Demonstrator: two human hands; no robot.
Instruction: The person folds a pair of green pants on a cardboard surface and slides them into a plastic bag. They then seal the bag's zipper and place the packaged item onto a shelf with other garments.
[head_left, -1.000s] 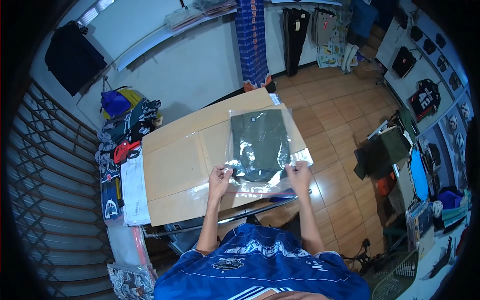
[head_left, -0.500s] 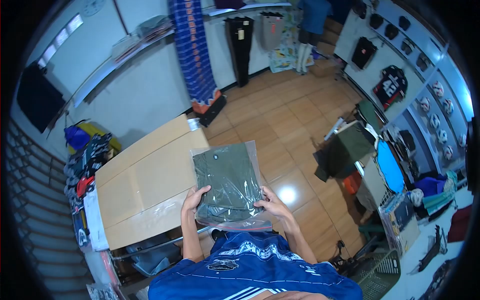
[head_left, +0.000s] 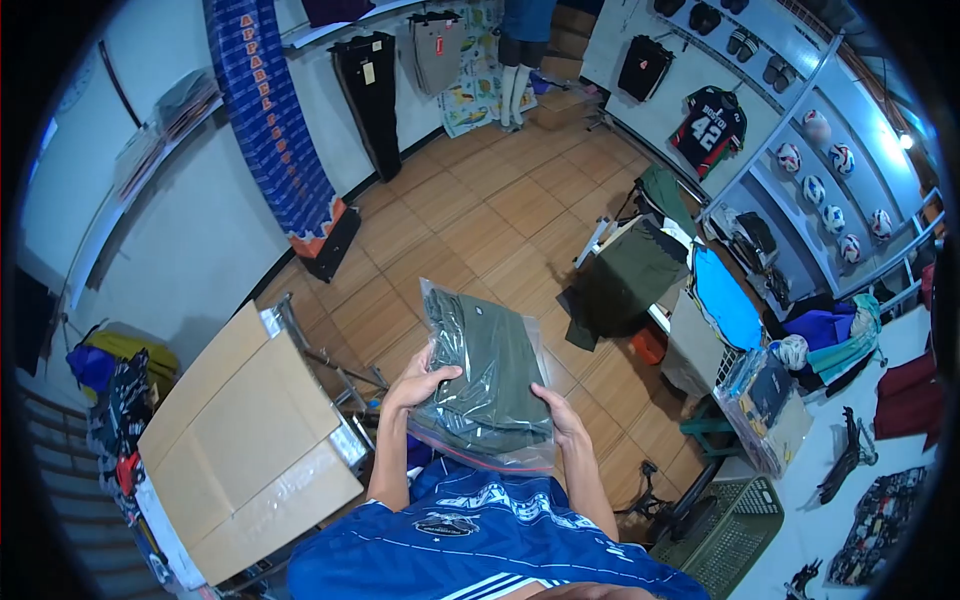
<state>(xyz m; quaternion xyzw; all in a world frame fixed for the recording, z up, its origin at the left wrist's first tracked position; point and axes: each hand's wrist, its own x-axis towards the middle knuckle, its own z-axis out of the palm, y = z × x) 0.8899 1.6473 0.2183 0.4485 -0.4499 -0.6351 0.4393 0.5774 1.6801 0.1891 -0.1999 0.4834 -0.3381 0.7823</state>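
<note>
here, folded green garment (head_left: 492, 360): inside a clear plastic bag (head_left: 437, 308), held up in front of the blue shirt (head_left: 480, 515), above the tiled floor (head_left: 450, 220).
left hand (head_left: 415, 386): closed on the bag's left side, thumb on top, fingers mostly hidden.
right hand (head_left: 563, 415): closed on the right edge, thumb showing; firmness i cannot tell.
red-striped end (head_left: 480, 463): nearest the shirt; seal unclear, so if open, tilting could spill the garment.
cardboard-topped table (head_left: 250, 430): apart, leftward; slick plastic could slip floorward if a grip loosens.

Garment (head_left: 495, 360) inside bag (head_left: 528, 458); cardboard (head_left: 250, 440) left; basket (head_left: 735, 530) right; jersey (head_left: 708, 132) on wall (head_left: 697, 66) ahead, rightward.
</note>
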